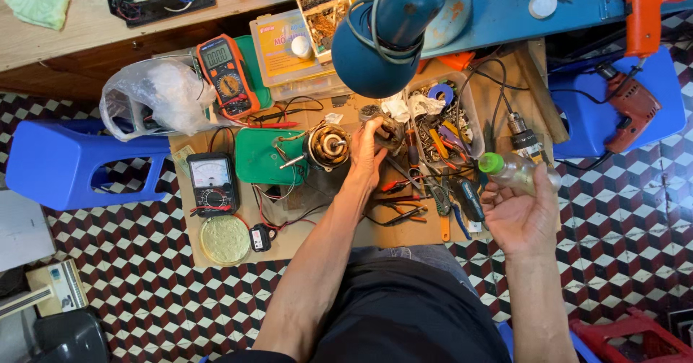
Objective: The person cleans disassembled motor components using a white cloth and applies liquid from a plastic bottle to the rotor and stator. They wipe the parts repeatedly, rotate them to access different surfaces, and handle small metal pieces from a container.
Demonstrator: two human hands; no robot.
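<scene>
Nearest the viewer, the right hand (521,215) curls palm-up around a small clear bottle with a green cap (516,171), the cap pointing left toward the work. The left hand (367,157) reaches forward, fingers wrapped against the side of a small electric motor (328,146) whose copper windings and shaft face up. The motor sits on a low cardboard-covered work surface (303,237), touching the right edge of a green tray (261,157).

Judged from this pose, the step goes best if the left hand keeps the motor from turning or tipping while the bottle is tilted slowly, cap-end low, directly above the shaft — a loose grip on either would let liquid land on the windings.

Counts, moving outward: two meters — a black analogue one (211,182) near the left edge of the surface and an orange digital one (227,74) beyond it; one round tin lid (225,239); one clear tub of mixed hand tools (447,128); one blue desk lamp (386,35) overhanging; two blue plastic stools (65,164), one on each side; one power drill (629,110) on the right stool.
</scene>
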